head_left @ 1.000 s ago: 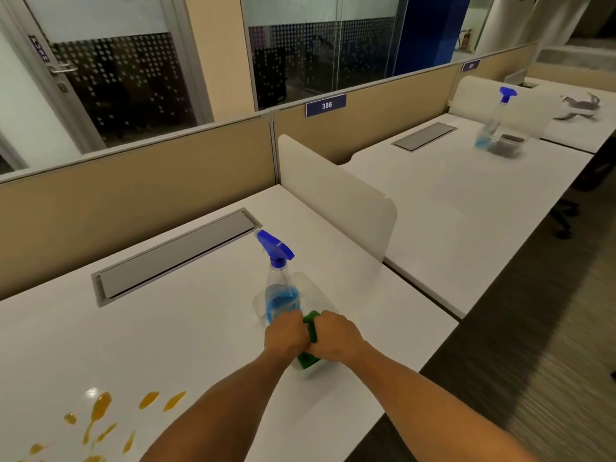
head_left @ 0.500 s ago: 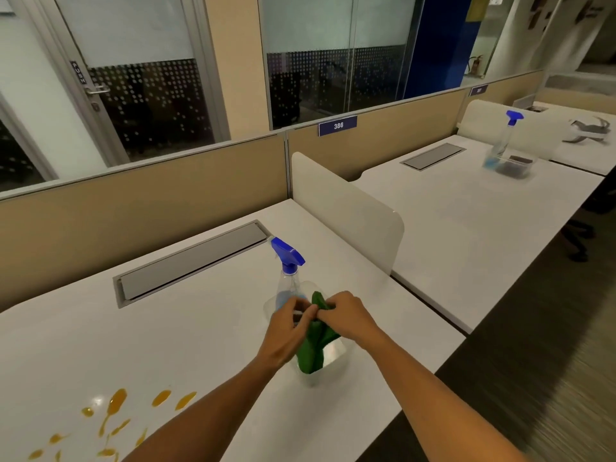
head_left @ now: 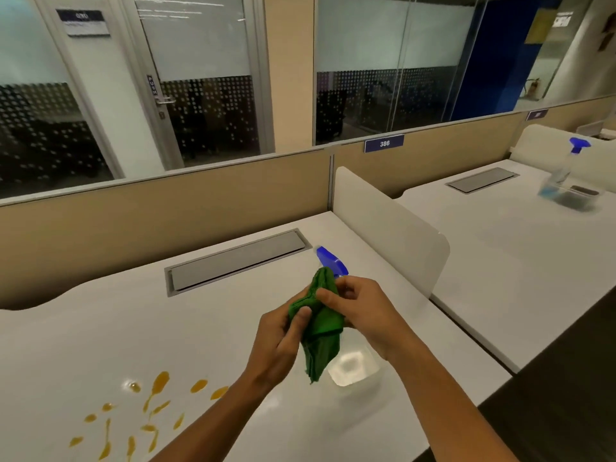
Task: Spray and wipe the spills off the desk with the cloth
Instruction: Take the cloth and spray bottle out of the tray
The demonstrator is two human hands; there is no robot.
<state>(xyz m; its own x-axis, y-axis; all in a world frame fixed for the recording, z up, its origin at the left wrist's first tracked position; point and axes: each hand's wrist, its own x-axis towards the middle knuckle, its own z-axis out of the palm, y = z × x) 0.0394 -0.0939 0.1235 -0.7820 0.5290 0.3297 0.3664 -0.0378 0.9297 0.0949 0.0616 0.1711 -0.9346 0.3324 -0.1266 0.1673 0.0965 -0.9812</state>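
A folded green cloth [head_left: 321,323] hangs above the white desk [head_left: 100,345], held by both hands. My left hand [head_left: 278,341] pinches its left side and my right hand [head_left: 361,310] grips its upper right edge. Behind the cloth stands a spray bottle; only its blue trigger head [head_left: 328,260] shows. A clear plastic container [head_left: 353,366] sits on the desk under the cloth. Several orange spill streaks [head_left: 150,408] lie on the desk at the lower left, apart from both hands.
A grey cable hatch [head_left: 236,258] is set into the desk near the beige partition [head_left: 166,208]. A white divider panel [head_left: 390,225] separates the neighbouring desk, where a second spray bottle [head_left: 566,168] and container stand. The desk's front edge runs at the lower right.
Both hands have lifted the green cloth up out of the clear container and raised it in front of the spray bottle. The view has tilted upward slightly.
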